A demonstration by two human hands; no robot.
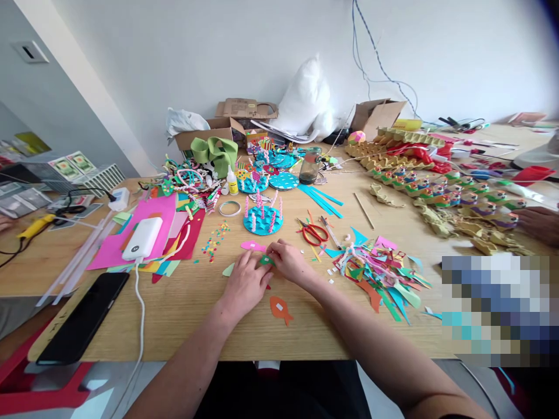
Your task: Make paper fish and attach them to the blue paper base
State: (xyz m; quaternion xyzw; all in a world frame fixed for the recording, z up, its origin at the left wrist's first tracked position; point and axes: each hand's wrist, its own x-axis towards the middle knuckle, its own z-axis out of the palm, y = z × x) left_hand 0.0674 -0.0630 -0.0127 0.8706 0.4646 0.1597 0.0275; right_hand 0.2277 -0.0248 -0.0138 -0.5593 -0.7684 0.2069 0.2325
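Where hands (245, 284) meet, green paper (266, 261), between fingertips (269, 255)

On the light-brown wooden table (192, 326), an orange paper fish (279, 308) lies before a small green paper piece (266, 260) and a pink paper fish (252, 246), with a round blue disc bearing pink twisted sticks (263, 224) behind them. To their right are red-handled metal scissors (314, 233), then a heap of multicoloured paper scraps (382, 267). To their left, a white rectangular power bank (142, 237) lies on a pink paper sheet (163, 209), behind a black rectangular phone (82, 317).
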